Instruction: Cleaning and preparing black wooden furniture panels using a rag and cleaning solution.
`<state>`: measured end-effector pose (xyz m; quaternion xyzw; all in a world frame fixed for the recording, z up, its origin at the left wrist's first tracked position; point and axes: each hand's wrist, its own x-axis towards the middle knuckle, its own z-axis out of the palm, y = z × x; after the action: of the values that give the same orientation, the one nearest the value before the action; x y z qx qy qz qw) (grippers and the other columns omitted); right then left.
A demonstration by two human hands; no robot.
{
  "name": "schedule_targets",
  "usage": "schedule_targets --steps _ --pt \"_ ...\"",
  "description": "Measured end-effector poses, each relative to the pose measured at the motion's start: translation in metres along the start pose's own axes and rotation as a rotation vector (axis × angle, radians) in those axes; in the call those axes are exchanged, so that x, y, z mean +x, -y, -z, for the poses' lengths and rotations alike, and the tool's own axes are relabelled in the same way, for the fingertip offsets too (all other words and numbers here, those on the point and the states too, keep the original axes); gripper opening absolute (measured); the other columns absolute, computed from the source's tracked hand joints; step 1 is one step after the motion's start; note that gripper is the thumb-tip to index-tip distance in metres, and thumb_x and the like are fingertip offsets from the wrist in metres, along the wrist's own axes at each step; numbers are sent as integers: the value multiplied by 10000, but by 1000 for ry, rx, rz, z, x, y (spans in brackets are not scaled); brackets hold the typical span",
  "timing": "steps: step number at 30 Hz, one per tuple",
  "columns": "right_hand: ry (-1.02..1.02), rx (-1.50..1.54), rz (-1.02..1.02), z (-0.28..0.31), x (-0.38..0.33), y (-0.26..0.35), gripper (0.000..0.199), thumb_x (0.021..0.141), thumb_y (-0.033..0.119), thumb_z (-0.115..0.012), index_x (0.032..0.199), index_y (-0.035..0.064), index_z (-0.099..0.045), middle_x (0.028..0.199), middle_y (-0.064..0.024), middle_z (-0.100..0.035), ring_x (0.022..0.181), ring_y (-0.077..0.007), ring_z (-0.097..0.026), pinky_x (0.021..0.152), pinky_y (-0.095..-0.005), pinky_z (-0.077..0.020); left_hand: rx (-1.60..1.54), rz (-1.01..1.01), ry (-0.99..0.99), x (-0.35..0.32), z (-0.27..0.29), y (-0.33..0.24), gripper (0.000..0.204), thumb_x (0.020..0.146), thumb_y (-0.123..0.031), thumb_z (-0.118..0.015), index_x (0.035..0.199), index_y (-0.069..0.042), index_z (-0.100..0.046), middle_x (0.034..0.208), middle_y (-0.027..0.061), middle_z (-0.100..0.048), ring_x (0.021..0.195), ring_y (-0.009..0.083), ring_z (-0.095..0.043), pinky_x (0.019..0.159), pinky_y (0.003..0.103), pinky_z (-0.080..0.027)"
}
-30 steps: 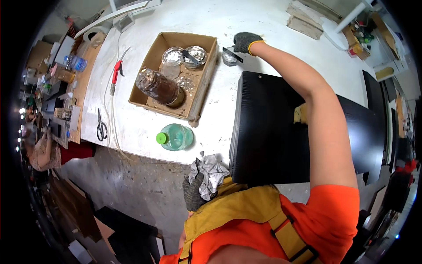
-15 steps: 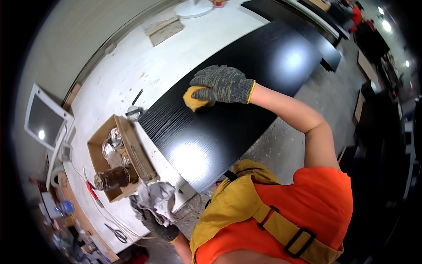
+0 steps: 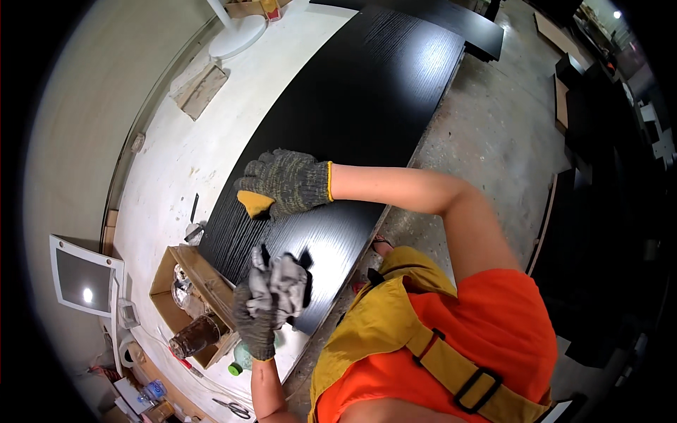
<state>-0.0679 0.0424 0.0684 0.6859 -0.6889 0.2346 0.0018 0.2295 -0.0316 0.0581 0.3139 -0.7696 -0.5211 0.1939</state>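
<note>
A long black wood-grain panel (image 3: 338,127) lies on the white worktable (image 3: 169,158). My right hand (image 3: 293,183), in a dark knitted glove with a yellow cuff edge, presses a yellow sponge (image 3: 255,203) to the panel's left part; the fingers curl over it. At the panel's near end, my gloved left hand (image 3: 254,321) grips a crumpled grey-white rag (image 3: 282,285). I cannot tell whether the rag touches the surface. Just left of that hand stands an open cardboard box (image 3: 166,292) with a brown-stained jar (image 3: 197,336) and crumpled clear plastic inside.
A bottle with a green cap (image 3: 235,369) is beside my left wrist, and black scissors (image 3: 231,407) lie near the table's edge. A framed screen (image 3: 83,275) stands at far left. Toward the back are a flat brown piece (image 3: 201,90) and a round white base (image 3: 238,37).
My left hand has raised the rag from beside the box to over the panel's near end. My right hand, with the sponge, has moved toward the panel's near left part. The view has shifted.
</note>
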Motion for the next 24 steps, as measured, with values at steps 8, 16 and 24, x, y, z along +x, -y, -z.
schedule_targets --steps 8,16,24 --pt "-288 155 -334 23 -75 -65 591 697 413 -771 1118 42 -588 1112 -163 -575 1048 -312 -567 921 -404 -477 618 -604 300 61 -6 9 630 767 -411 -674 1327 -162 -529 1377 142 -474 1352 403 -351 1132 536 -265" --pt "-874 453 -758 94 -185 -203 505 790 276 -773 1175 9 -583 1021 -98 -630 909 -191 -626 800 -317 -529 313 -306 169 245 -72 5 559 928 -143 -539 1441 -10 -362 1385 126 -478 1225 206 -503 1028 324 -420" --pt "-876 272 -904 143 -217 -385 583 819 442 -719 1173 -9 -611 1019 -111 -645 944 -212 -591 896 -327 -441 263 -948 341 218 -288 -55 502 870 -280 -550 1284 3 -518 1341 228 -490 1307 379 -414 1133 458 -270"
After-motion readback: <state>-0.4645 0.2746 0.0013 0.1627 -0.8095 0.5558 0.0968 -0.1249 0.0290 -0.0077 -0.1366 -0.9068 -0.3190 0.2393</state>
